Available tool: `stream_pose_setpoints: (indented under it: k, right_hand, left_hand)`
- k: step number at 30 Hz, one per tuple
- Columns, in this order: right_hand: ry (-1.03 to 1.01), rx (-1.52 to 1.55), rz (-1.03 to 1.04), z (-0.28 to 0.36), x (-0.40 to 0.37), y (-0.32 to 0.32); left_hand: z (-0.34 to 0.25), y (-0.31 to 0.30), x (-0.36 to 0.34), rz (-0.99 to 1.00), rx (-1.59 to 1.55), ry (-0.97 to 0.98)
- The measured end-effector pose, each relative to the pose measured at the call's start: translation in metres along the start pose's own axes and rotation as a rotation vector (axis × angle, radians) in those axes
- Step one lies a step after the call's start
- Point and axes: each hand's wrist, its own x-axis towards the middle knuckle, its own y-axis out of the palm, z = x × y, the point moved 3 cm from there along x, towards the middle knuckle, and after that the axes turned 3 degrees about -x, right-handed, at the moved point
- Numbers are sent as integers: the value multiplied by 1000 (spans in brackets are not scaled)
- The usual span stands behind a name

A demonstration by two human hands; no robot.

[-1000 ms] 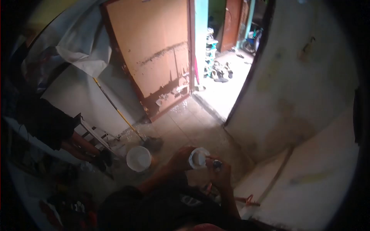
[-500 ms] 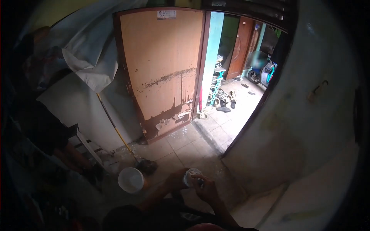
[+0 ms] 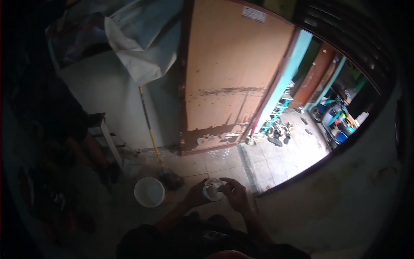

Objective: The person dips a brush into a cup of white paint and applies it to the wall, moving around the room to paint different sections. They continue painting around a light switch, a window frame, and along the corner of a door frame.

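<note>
A small white tub is held low in front of my body, its open top facing up. Pale material shows inside, but I cannot make out what it is. My left hand is wrapped round the tub's left side. My right hand is at the right of the rim, its fingers bent and closed over the opening. Whatever those fingers pinch is too dark and small to name. On the floor to the left stands a white bucket.
A long-handled mop leans on the wall, its dark head near the bucket. A peeling door stands open; footwear and a motorbike are outside. Another person's leg is at left, beside a small table.
My view has turned, so the door and doorway sit further right and tilt. The tub stays in my left hand; my right hand has shifted from over its top towards its right rim.
</note>
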Motion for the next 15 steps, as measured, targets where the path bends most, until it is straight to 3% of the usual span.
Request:
stream_pose_setpoints:
  k: [2,5,6,8,11,13,14,15]
  right_hand:
    - [3,194,82,-16,38,11]
    - [77,218,122,-27,108,27]
    - [-13,90,144,-37,137,36]
    - [-205,-110,182,-58,201,64]
    - [-551,-138,233,-66,307,111]
    - [-612,-448,252,-82,391,149]
    - [-480,-485,328,-64,431,154]
    - [-381,-499,420,-40,469,174]
  left_hand:
    - [17,-23,-1,-73,59,-36]
    - [30,-57,-13,-131,216,-54]
    - [6,-74,-18,-169,166,-116]
    - [12,-88,-33,-219,119,-192]
    - [58,-92,-68,-409,282,-225]
    - [48,-100,-78,-547,265,-285]
    - [12,-104,-75,-657,301,-360]
    - [17,-105,-79,-698,344,-383]
